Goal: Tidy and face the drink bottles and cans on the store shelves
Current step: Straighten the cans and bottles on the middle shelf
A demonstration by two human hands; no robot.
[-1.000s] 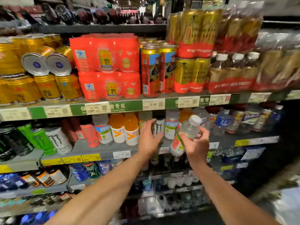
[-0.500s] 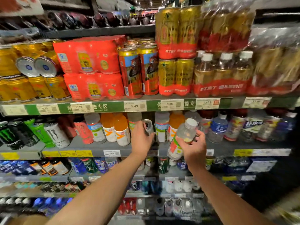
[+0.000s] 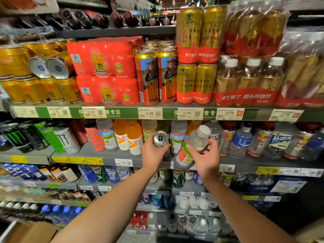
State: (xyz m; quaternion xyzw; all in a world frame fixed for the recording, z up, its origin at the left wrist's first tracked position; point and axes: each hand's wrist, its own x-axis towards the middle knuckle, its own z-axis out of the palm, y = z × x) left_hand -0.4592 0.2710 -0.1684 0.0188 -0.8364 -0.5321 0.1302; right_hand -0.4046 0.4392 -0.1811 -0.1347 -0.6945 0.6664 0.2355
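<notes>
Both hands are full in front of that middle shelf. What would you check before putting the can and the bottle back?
1. Grip on the silver can: left hand wraps round it from below. Ok.
2. Grip on the clear bottle: right hand holds its body, white cap tilted up toward the camera. Ok.
3. Both items upright: can top faces the camera, bottle leans. Not ok.
4. Free slot on the grey shelf: the hands hide the spot behind them. Cannot tell.
5. Neighbours steady: the orange bottles to the left stand upright. Ok.
6. Labels facing forward: the can's side is hidden, the bottle's label is partly covered. Cannot tell.
</notes>
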